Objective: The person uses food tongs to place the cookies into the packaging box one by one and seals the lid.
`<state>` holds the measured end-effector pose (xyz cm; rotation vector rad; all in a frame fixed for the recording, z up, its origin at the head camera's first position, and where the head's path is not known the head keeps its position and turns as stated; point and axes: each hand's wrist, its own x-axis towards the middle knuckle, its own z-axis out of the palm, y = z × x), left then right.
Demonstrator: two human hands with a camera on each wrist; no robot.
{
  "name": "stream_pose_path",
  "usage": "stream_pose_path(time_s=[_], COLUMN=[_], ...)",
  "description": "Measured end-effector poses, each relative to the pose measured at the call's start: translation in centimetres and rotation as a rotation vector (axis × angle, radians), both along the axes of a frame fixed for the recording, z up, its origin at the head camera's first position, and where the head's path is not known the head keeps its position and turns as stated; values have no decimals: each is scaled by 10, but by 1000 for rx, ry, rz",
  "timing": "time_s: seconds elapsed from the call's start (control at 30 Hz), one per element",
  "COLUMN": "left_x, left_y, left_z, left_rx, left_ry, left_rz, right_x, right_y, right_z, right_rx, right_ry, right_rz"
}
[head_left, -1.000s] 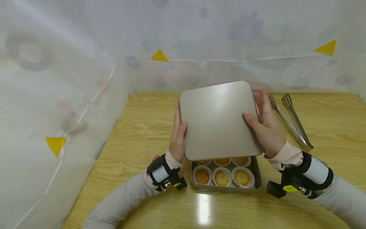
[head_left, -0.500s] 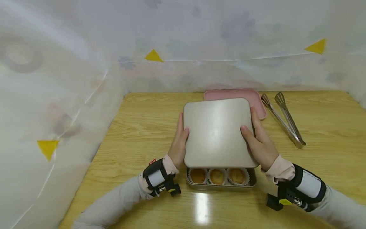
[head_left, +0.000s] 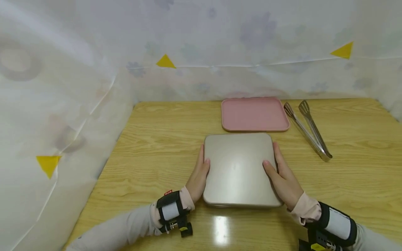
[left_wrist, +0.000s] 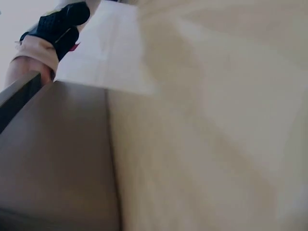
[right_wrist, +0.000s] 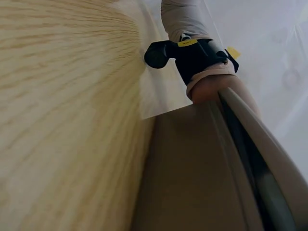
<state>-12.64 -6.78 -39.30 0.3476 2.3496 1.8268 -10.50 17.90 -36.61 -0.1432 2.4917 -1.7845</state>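
A square, silvery tin lid (head_left: 237, 169) lies over a shallow metal tin (right_wrist: 187, 173). My left hand (head_left: 198, 179) holds the lid's left edge, thumb on the rim and fingers along the side. On the opposite edge my right hand (head_left: 285, 183) grips it the same way, its thumb reaching onto the top. In the right wrist view a dark gap shows between the lid's rim and the tin's wall, so the lid stands slightly raised there. The cupcakes inside the tin are hidden under the lid.
A pink rectangular tray (head_left: 255, 115) lies just behind the lid. To its right are metal tongs (head_left: 309, 130), spread apart on the wooden table (head_left: 163, 139). A pale plastic sheet (head_left: 201, 42) with yellow triangles walls the back and left.
Both hands have brought the lid down and toward the body, levelling it over the tin. The cupcakes have gone out of sight, and the pink tray behind has come into full view.
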Motion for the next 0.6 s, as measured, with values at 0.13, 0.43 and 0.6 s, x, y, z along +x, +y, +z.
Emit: stream_pose_path(time_s=[0.13, 0.43, 0.6], left_x=[3, 4, 4], left_y=[0, -2, -1], left_z=[-3, -9, -11], left_rx=[13, 6, 6], left_ry=[15, 42, 34], left_rz=[-6, 5, 16], right_x=[3, 1, 0], right_y=[1, -2, -2], right_z=[-7, -17, -19], right_rx=[-16, -38, -27], right_ry=[-13, 26, 42], right_rz=[3, -7, -14])
